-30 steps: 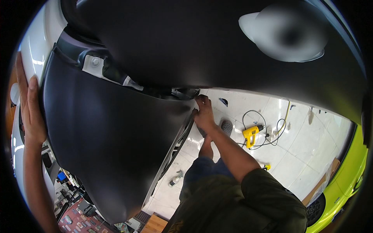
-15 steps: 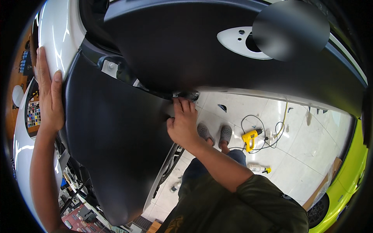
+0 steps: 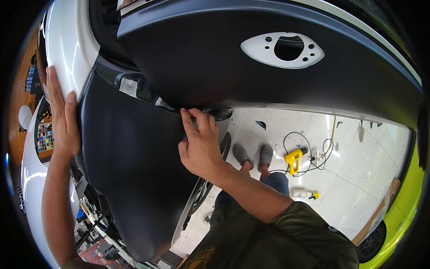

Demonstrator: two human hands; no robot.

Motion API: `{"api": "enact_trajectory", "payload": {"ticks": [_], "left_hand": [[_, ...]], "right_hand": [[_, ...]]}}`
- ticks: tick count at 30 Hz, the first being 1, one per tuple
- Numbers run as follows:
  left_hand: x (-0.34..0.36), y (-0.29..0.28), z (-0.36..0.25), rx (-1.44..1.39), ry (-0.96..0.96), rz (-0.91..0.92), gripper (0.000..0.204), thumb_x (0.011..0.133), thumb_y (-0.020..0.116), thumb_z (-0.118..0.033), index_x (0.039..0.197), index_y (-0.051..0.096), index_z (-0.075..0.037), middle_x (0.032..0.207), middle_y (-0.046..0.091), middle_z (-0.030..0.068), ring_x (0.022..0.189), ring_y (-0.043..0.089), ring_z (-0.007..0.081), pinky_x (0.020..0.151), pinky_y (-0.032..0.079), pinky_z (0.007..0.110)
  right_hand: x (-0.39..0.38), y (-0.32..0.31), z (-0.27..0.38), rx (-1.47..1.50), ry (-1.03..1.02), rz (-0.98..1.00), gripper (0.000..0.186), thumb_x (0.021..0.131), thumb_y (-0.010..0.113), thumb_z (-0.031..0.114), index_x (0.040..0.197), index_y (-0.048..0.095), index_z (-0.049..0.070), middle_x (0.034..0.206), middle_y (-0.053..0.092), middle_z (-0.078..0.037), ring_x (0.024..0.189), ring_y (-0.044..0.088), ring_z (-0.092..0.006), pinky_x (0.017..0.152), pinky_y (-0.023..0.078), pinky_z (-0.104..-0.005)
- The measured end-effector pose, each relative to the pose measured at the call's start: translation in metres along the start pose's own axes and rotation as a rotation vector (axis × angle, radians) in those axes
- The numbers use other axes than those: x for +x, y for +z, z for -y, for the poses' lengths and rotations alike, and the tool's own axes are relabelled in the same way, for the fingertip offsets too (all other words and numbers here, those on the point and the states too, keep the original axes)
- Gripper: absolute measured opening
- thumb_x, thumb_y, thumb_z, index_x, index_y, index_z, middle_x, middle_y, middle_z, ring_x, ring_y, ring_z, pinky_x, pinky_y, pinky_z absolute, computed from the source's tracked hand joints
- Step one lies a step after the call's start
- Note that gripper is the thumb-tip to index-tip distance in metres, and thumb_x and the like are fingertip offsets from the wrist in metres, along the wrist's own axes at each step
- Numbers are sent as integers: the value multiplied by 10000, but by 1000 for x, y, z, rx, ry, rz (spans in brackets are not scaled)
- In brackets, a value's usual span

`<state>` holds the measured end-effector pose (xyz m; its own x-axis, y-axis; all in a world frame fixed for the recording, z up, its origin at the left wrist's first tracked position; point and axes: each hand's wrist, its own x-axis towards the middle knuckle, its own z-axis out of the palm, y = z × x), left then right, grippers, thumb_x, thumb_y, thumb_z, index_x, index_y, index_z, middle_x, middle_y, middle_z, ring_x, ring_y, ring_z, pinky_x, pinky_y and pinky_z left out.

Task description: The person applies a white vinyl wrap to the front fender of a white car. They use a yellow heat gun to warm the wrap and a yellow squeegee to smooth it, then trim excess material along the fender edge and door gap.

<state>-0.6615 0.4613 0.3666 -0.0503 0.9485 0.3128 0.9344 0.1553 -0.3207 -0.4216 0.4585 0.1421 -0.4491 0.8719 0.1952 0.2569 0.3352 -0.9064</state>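
Observation:
A matte black fender panel [image 3: 134, 170] of a white car fills the lower left. My left hand [image 3: 65, 119] lies flat on the white bodywork [image 3: 69, 49] along its left edge, fingers stretched out and holding nothing. My right hand [image 3: 201, 145] touches the fender's upper right edge, fingers bent over it and thumb apart on the black surface. Its middle fingertips partly hide behind that edge. Just beyond is an open matte black door [image 3: 201, 58] with a white almond-shaped mount [image 3: 255, 51] that has holes in it. A metal hinge bracket [image 3: 129, 86] shows in the gap between panels.
On the tiled floor [image 3: 340, 188] lie a yellow heat gun [image 3: 293, 160] with a looping cable, a spray bottle [image 3: 303, 193] and dark scraps [image 3: 260, 125]. My feet in grey clogs [image 3: 265, 154] stand beside the fender. A lime-green car [image 3: 394, 224] stands at the right.
My right hand has slid left along the fender's edge, its fingers more spread. My left hand stays on the white bodywork. The view has shifted slightly, and the door's white mount shows fully.

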Motion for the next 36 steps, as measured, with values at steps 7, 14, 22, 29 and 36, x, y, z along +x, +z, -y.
{"api": "enact_trajectory", "payload": {"ticks": [7, 14, 22, 29, 36], "left_hand": [[-7, -2, 4, 35, -61, 6, 735, 978, 235, -565, 1573, 110, -151, 1625, 118, 149, 1505, 89, 321, 1211, 111, 469], [-8, 0, 6, 18, -76, 14, 758, 959, 232, -607, 1574, 104, -182, 1627, 114, 143, 1502, 104, 328, 1207, 127, 490], [-8, -4, 7, -20, -46, 18, 739, 983, 258, -545, 1570, 109, -122, 1623, 116, 163, 1503, 114, 320, 1209, 122, 445], [-8, -3, 6, -14, -75, 28, 767, 969, 255, -586, 1572, 99, -140, 1623, 116, 165, 1500, 120, 328, 1205, 138, 464], [-3, -2, 7, -56, -61, 34, 769, 969, 274, -581, 1573, 89, -143, 1621, 105, 178, 1497, 137, 327, 1202, 153, 459]], "right_hand": [[-26, 7, -35, 107, -1, -77, 595, 709, 573, 3, 1302, 534, -12, 1247, 476, -180, 1081, 482, -373, 926, 408, -487], [-6, 6, -31, 237, -68, -152, 497, 708, 542, -46, 1203, 578, -6, 1160, 533, -156, 1005, 504, -356, 895, 432, -443], [9, 4, -22, 259, -72, -109, 430, 718, 548, -36, 1141, 603, 10, 1107, 543, -131, 973, 499, -334, 892, 436, -433], [7, 8, -33, 272, -47, -96, 414, 731, 566, -14, 1139, 606, 44, 1115, 550, -120, 991, 505, -329, 894, 429, -455], [7, 3, -31, 252, -58, -122, 422, 742, 569, -8, 1158, 595, 62, 1117, 573, -106, 998, 520, -325, 888, 424, -456]]}}
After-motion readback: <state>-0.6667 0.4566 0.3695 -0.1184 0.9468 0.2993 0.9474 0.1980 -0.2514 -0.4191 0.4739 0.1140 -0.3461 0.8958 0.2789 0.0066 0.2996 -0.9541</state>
